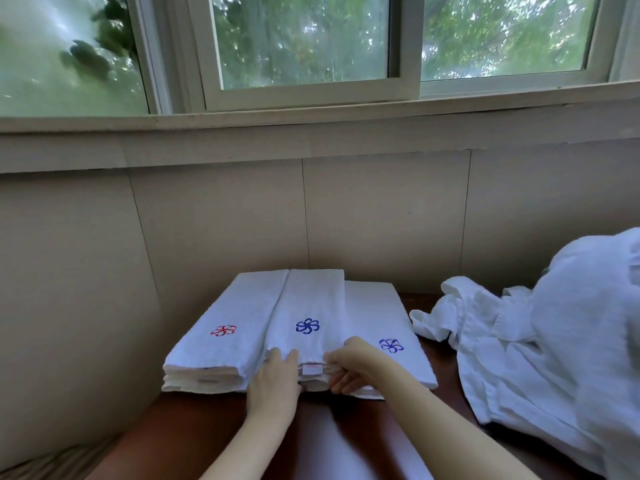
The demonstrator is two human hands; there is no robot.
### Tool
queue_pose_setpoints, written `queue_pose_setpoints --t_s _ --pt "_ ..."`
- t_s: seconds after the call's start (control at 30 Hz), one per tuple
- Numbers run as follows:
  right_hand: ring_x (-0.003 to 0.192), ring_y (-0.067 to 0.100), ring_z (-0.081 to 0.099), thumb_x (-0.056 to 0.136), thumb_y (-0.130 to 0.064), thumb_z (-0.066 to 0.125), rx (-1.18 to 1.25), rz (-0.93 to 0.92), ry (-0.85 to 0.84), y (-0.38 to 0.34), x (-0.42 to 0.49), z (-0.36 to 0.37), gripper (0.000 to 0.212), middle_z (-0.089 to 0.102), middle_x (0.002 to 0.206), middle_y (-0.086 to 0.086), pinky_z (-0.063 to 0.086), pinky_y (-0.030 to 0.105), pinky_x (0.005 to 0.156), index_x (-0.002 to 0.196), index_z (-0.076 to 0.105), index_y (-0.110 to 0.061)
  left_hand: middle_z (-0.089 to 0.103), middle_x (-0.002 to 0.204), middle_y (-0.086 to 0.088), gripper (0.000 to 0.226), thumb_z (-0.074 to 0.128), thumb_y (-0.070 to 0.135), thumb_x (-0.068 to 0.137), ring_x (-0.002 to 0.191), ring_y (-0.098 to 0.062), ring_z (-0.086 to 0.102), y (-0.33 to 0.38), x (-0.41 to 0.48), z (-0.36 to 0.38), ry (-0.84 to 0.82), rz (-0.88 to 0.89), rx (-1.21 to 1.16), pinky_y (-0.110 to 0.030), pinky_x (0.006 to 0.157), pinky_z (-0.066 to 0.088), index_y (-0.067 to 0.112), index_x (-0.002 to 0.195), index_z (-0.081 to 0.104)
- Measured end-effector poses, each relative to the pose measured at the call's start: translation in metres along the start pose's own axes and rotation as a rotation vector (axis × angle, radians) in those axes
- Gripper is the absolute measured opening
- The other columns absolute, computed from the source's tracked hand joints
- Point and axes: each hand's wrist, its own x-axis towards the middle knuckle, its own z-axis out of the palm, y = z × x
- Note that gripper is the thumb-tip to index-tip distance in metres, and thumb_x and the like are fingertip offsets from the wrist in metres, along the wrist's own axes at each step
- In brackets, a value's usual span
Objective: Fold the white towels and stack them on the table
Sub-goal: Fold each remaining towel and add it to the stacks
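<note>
Middle blue-flower towel [306, 306] lay on the folded towels [207, 355], long way pointing off toward the wall [381, 220], with both hands at its near end, left hand [273, 381] flat on it, right hand [348, 367] pinching the edge.

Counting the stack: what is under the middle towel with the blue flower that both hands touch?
The middle towel overlaps the red-flower towel and another blue-flower towel. Folded layers show at the near edge; what lies directly beneath its centre is covered.
</note>
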Motion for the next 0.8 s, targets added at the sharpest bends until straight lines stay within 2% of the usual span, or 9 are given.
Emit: queue_pose_setpoints --t_s 0.13,0.23,0.43,0.5,0.57,0.63,0.7,0.8 --pt "0.034 0.013 0.057 0.095 -0.016 0.046 -0.040 -0.015 0.002 0.000 -0.006 0.002 0.016 0.060 0.063 0.012 0.044 0.019 0.035 0.089 0.041 -0.002 0.034 0.122 0.001 0.038 0.059 0.041 0.087 0.117 -0.020 0.036 -0.002 0.001 -0.009 0.045 0.025 0.072 -0.028 0.093 0.037 0.028 0.122 0.050" --pt "0.036 0.014 0.058 0.095 -0.017 0.046 -0.049 0.000 -0.007 0.000 -0.010 0.002 0.016 0.060 0.064 0.011 0.045 0.019 0.036 0.087 0.042 -0.003 0.033 0.120 0.001 0.033 0.057 0.040 0.085 0.115 -0.021 0.034 -0.003 0.000 -0.010 0.072 0.053 0.094 -0.027 0.093 0.033 0.029 0.117 0.055" --pt "0.035 0.014 0.057 0.093 -0.025 0.048 -0.060 -0.005 0.021 0.003 -0.014 0.005 0.021 0.059 0.063 0.007 0.043 0.018 0.037 0.083 0.040 -0.009 0.035 0.119 0.001 0.032 0.055 0.041 0.087 0.114 -0.021 0.034 -0.006 0.003 -0.015 0.033 0.100 0.108 -0.028 0.092 0.033 0.028 0.115 0.061" --pt "0.035 0.014 0.058 0.095 -0.036 0.048 -0.034 -0.017 0.010 0.004 -0.019 0.003 0.029 0.060 0.063 0.007 0.045 0.018 0.040 0.090 0.043 -0.007 0.035 0.124 -0.001 0.031 0.053 0.032 0.088 0.118 -0.023 0.032 -0.004 0.005 -0.020 -0.005 0.105 0.152 -0.029 0.093 0.032 0.026 0.117 0.060" --pt "0.040 0.017 0.060 0.096 -0.044 0.045 -0.052 -0.027 0.027 0.004 -0.030 -0.014 0.042 0.062 0.066 0.010 0.048 0.020 0.043 0.106 0.043 -0.003 0.034 0.128 -0.004 0.031 0.053 0.028 0.087 0.121 -0.025 0.030 0.005 0.008 -0.031 -0.049 0.103 0.195 -0.031 0.094 0.031 0.023 0.117 0.058" --pt "0.045 0.021 0.061 0.098 -0.045 0.039 -0.094 -0.016 0.106 0.004 -0.046 -0.047 0.051 0.064 0.068 0.011 0.052 0.024 0.047 0.118 0.041 0.001 0.032 0.129 -0.005 0.036 0.055 0.038 0.087 0.122 -0.026 0.030 0.025 0.010 -0.043 -0.072 0.129 0.188 -0.032 0.095 0.032 0.021 0.119 0.055" --pt "0.050 0.023 0.063 0.099 -0.042 0.035 -0.131 -0.003 0.218 0.008 -0.071 -0.091 0.048 0.065 0.070 0.010 0.053 0.027 0.052 0.120 0.044 0.001 0.033 0.127 -0.005 0.037 0.053 0.033 0.088 0.121 -0.025 0.032 0.054 0.009 -0.052 -0.060 0.150 0.103 -0.032 0.095 0.034 0.021 0.122 0.052" --pt "0.053 0.021 0.064 0.098 -0.029 0.037 -0.295 -0.075 0.502 0.026 -0.122 -0.161 0.033 0.065 0.072 0.010 0.048 0.023 0.048 0.100 0.057 -0.003 0.036 0.124 -0.005 0.038 0.050 0.021 0.087 0.119 -0.025 0.035 0.110 0.002 -0.057 -0.083 0.194 -0.097 -0.031 0.093 0.037 0.022 0.125 0.052"
